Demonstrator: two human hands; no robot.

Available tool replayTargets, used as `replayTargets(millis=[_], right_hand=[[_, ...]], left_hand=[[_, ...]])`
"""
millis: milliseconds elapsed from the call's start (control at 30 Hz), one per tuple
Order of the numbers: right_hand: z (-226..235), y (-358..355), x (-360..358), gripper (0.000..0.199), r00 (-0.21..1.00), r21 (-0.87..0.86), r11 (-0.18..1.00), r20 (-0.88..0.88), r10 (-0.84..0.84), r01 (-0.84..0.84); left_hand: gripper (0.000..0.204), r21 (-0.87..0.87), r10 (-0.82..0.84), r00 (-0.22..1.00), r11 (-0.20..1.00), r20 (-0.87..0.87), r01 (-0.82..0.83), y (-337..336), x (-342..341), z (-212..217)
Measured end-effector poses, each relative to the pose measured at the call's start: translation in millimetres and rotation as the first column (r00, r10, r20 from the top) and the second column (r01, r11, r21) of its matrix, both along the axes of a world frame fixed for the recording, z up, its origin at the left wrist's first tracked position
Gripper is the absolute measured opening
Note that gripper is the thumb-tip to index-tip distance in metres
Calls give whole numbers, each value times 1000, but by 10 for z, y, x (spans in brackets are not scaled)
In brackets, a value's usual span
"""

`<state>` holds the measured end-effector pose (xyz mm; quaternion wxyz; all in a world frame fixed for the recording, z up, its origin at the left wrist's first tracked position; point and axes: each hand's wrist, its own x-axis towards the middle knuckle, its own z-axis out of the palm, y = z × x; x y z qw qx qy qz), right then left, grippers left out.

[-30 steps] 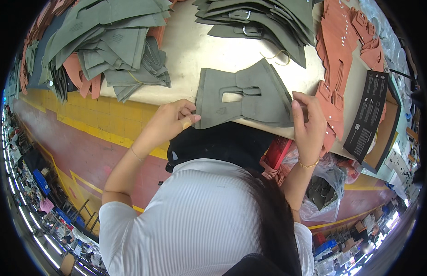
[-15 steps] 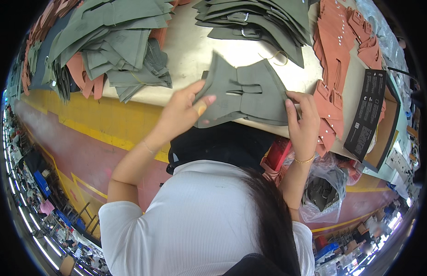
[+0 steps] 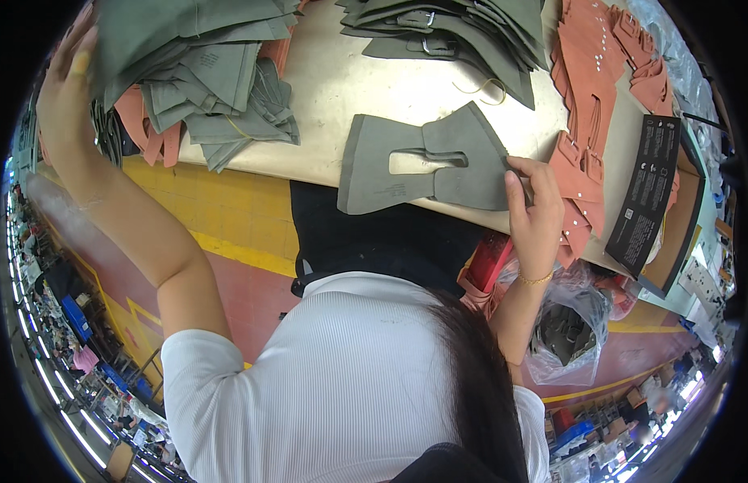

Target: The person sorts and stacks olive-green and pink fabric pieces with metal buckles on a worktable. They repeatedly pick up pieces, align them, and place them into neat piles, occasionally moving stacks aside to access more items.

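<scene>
My right hand [image 3: 537, 211] pinches the right edge of a grey-green leather-like piece [image 3: 471, 187] between thumb and fingers. This piece looks like two flared panels joined around a slot-shaped opening, and it lies flat at the table's front edge. Far to the left, my left hand [image 3: 72, 84] is raised at the edge of a pile of grey-green cut pieces [image 3: 205, 76]. Its fingers close on the left edge of a blurred upper sheet [image 3: 148, 40]; the fingertips are partly hidden.
Grey-green straps with buckles [image 3: 446, 32] are stacked at the back middle of the pale table [image 3: 318, 113]. Salmon-coloured straps [image 3: 583, 105] lie to the right, beside a black-flapped box [image 3: 644, 193]. Below hangs a clear plastic bag [image 3: 567, 338] with dark pieces inside.
My left hand has let go of the joined piece and moved far left to the pile, where the upper sheet has shifted. The joined piece now lies flatter, its slot uncovered. My right hand stays put.
</scene>
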<state>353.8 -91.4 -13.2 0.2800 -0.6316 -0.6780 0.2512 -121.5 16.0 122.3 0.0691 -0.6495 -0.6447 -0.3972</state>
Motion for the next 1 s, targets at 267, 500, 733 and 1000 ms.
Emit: replayTargets(millis=[267,500,733,1000], right_hand=[[-22,60,-69,17,998,11,999,47,39,-39],[-2,57,-30,17,997,0,999,57,53,-53],[1,80,32,17,995,55,998,103,15,-20],[147,36,222,18,995,13,995,15,-101,101]], left_hand=[[34,-715,-58,863,535,501,451,-829,1265,-838],[35,-702,-120,894,578,432,416,-1156,1787,-1583],[23,-624,-85,760,518,644,586,-858,1938,-1096],[40,66,-378,416,801,827,595,-192,1867,-41]])
